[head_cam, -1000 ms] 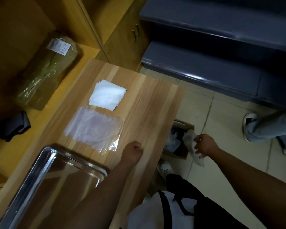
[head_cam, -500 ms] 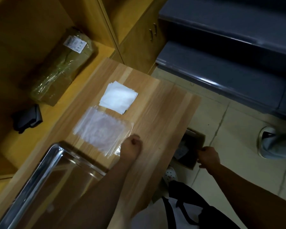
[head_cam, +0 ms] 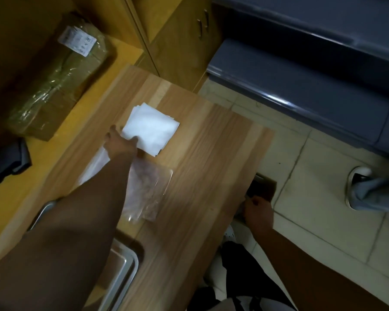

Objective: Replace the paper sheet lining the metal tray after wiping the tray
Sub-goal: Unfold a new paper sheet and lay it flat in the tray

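Metal tray [head_cam: 121, 274] sits nearest at about 7 o'clock on the wooden worktop [head_cam: 200, 187], mostly hidden under the left forearm. Right hand [head_cam: 257, 211] hangs off the worktop's edge at 4 o'clock above a cardboard box [head_cam: 264, 187] on the floor, fingers curled, whether round something I cannot tell. Farther, past a clear plastic bag [head_cam: 146, 194], the left hand [head_cam: 120, 142] touches the white paper sheets [head_cam: 151, 129] at 11 o'clock, thumb on their near corner.

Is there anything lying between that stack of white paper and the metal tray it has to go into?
Yes. A clear plastic bag lies flat on the table between the white paper and the tray. The left hand already touches the paper's near edge.
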The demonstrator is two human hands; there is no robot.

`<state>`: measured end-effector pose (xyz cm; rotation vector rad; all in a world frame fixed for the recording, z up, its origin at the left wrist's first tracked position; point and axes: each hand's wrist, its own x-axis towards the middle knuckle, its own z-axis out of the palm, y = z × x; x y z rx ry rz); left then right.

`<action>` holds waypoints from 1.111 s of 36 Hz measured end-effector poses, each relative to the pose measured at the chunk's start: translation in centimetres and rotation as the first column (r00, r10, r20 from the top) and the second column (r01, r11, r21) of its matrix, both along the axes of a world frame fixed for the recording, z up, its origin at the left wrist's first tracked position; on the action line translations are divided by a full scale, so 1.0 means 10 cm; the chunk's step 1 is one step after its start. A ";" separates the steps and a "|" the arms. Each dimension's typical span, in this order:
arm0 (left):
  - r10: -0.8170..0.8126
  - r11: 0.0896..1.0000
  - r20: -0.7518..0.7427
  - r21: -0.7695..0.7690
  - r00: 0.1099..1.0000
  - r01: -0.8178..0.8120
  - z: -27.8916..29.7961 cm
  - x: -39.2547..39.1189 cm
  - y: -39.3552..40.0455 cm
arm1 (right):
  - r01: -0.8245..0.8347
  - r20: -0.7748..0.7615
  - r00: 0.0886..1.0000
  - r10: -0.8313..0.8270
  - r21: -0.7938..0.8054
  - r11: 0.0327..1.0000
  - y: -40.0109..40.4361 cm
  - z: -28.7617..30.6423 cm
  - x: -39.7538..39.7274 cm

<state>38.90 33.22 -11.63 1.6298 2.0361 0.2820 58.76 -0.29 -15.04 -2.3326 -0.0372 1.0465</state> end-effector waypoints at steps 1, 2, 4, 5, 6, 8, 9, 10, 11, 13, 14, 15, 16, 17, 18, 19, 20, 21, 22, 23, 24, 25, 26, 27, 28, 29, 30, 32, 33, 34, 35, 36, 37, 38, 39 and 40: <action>-0.006 1.000 -0.012 -0.005 1.000 0.006 -0.03 -0.01 0.06 | 0.015 0.006 1.000 -0.015 0.000 1.000 -0.01 -0.02 0.00; -0.009 1.000 -0.021 -0.021 1.000 0.009 -0.04 -0.01 0.10 | 0.027 0.010 1.000 -0.027 -0.006 1.000 -0.02 -0.03 0.01; -0.008 0.998 -0.043 -0.059 0.999 0.006 -0.09 0.00 0.16 | 0.037 0.012 0.999 -0.037 -0.013 0.999 -0.02 -0.04 0.03; -0.010 0.998 -0.059 -0.070 0.998 0.006 -0.10 0.00 0.17 | 0.039 0.008 0.999 -0.038 -0.011 0.999 -0.03 -0.03 0.03; -0.013 0.997 -0.071 -0.073 0.997 0.008 -0.12 0.01 0.17 | 0.039 0.007 0.999 -0.039 -0.007 0.999 -0.03 -0.03 0.05; -0.010 0.999 -0.080 -0.041 0.997 0.007 -0.14 0.03 0.17 | 0.044 0.007 0.999 -0.044 0.003 0.999 -0.04 -0.03 0.07; -0.012 1.000 -0.087 -0.010 0.996 0.011 -0.15 0.04 0.17 | 0.049 0.008 0.999 -0.049 0.007 0.999 -0.04 -0.05 0.08; -0.021 0.999 -0.107 0.030 0.994 0.024 -0.15 0.04 0.16 | 0.054 0.007 0.999 -0.054 0.007 0.999 -0.04 -0.06 0.09; -0.025 0.997 -0.124 0.073 0.992 0.034 -0.18 0.03 0.16 | 0.052 0.006 0.999 -0.052 0.006 0.999 -0.05 -0.08 0.10; 0.013 0.985 -0.088 0.172 0.996 0.002 -0.16 0.01 0.16 | 0.063 -0.004 0.998 -0.063 0.002 0.998 -0.04 -0.12 0.11; 0.048 0.978 -0.031 0.204 0.998 -0.041 -0.14 0.03 0.15 | 0.081 -0.009 0.997 -0.081 -0.003 0.997 -0.04 -0.12 0.14; 0.088 0.972 0.053 0.212 0.995 -0.098 -0.09 0.05 0.12 | 0.101 -0.016 0.995 -0.101 -0.007 0.995 -0.04 -0.12 0.15; 0.123 0.968 0.163 0.199 0.979 -0.155 -0.03 0.08 0.08 | 0.127 -0.021 0.992 -0.127 -0.013 0.992 -0.03 -0.10 0.17; 0.149 0.962 0.277 0.182 0.949 -0.204 0.04 0.12 0.06 | 0.155 -0.013 0.988 -0.155 -0.007 0.988 -0.03 -0.08 0.20; 0.159 0.956 0.369 0.173 0.916 -0.236 0.10 0.14 0.03 | 0.181 0.001 0.983 -0.181 -0.007 0.983 -0.01 -0.05 0.23; 0.164 0.953 0.426 0.163 0.890 -0.254 0.14 0.17 0.00 | 0.210 0.016 0.978 -0.210 -0.008 0.978 -0.01 -0.05 0.27; 0.166 0.951 0.470 0.158 0.867 -0.267 0.22 0.15 -0.05 | 0.230 0.030 0.973 -0.229 -0.008 0.973 0.01 0.02 0.29; 0.162 0.951 0.495 0.153 0.853 -0.270 0.27 0.15 -0.09 | 0.246 0.040 0.969 -0.245 -0.013 0.969 0.02 0.06 0.31; 0.156 0.953 0.509 0.147 0.846 -0.265 0.29 0.18 -0.13 | 0.263 0.052 0.964 -0.261 -0.024 0.965 0.03 0.06 0.34; 0.153 0.954 0.532 0.142 0.833 -0.266 0.35 0.19 -0.19 | 0.273 0.060 0.961 -0.272 -0.026 0.962 0.05 0.09 0.35; 0.156 0.954 0.560 0.129 0.814 -0.272 0.42 0.19 -0.25 | 0.280 0.062 0.959 -0.277 -0.026 0.960 0.07 0.15 0.35; 0.168 0.951 0.586 0.116 0.793 -0.287 0.51 0.20 -0.33 | 0.275 0.066 0.960 -0.274 -0.019 0.961 0.10 0.21 0.34; 0.181 0.947 0.608 0.104 0.773 -0.303 0.59 0.19 -0.40 | 0.260 0.066 0.964 -0.259 -0.007 0.966 0.13 0.27 0.32; 0.196 0.946 0.628 0.081 0.753 -0.314 0.67 0.17 -0.47 | 0.239 0.068 0.969 -0.239 0.008 0.971 0.17 0.33 0.30; 0.208 0.945 0.650 0.060 0.731 -0.322 0.73 0.14 -0.54 | 0.215 0.076 0.973 -0.216 0.018 0.976 0.22 0.40 0.27; 0.221 0.944 0.667 0.037 0.711 -0.328 0.78 0.09 -0.61 | 0.185 0.094 0.978 -0.188 0.031 0.982 0.26 0.48 0.22; 0.231 0.945 0.685 0.012 0.691 -0.328 0.83 0.05 -0.67 | 0.155 0.112 0.981 -0.158 0.037 0.987 0.31 0.54 0.17; 0.265 0.942 0.731 -0.056 0.629 -0.331 1.00 -0.01 -0.84 | 0.074 0.148 0.986 -0.081 0.048 0.996 0.40 0.67 0.05; 0.280 0.937 0.767 -0.088 0.578 -0.337 1.10 -0.03 -0.94 | 0.006 0.165 0.986 -0.017 0.069 0.998 0.44 0.74 -0.04; 0.295 0.933 0.794 -0.118 0.532 -0.341 1.20 -0.06 -1.03 | -0.071 0.173 0.983 0.053 0.103 0.992 0.49 0.80 -0.14; 0.309 0.928 0.813 -0.145 0.493 -0.342 1.25 -0.07 -1.11 | -0.138 0.173 0.979 0.111 0.153 0.979 0.54 0.82 -0.23; 0.323 0.923 0.831 -0.170 0.454 -0.345 1.34 -0.13 -1.20 | -0.202 0.177 0.970 0.165 0.219 0.955 0.58 0.86 -0.35; 0.334 0.917 0.849 -0.192 0.409 -0.350 1.41 -0.20 -1.28 | -0.266 0.190 0.957 0.219 0.276 0.924 0.62 0.88 -0.47; 0.351 0.907 0.861 -0.215 0.367 -0.363 1.48 -0.27 -1.35 | -0.326 0.213 0.939 0.268 0.311 0.893 0.66 0.90 -0.59; 0.374 0.893 0.865 -0.238 0.335 -0.383 1.51 -0.32 -1.42 | -0.380 0.238 0.919 0.313 0.329 0.865 0.68 0.92 -0.69; 0.390 0.879 0.872 -0.256 0.296 -0.403 1.56 -0.42 -1.50 | -0.449 0.287 0.886 0.363 0.344 0.824 0.69 0.97 -0.83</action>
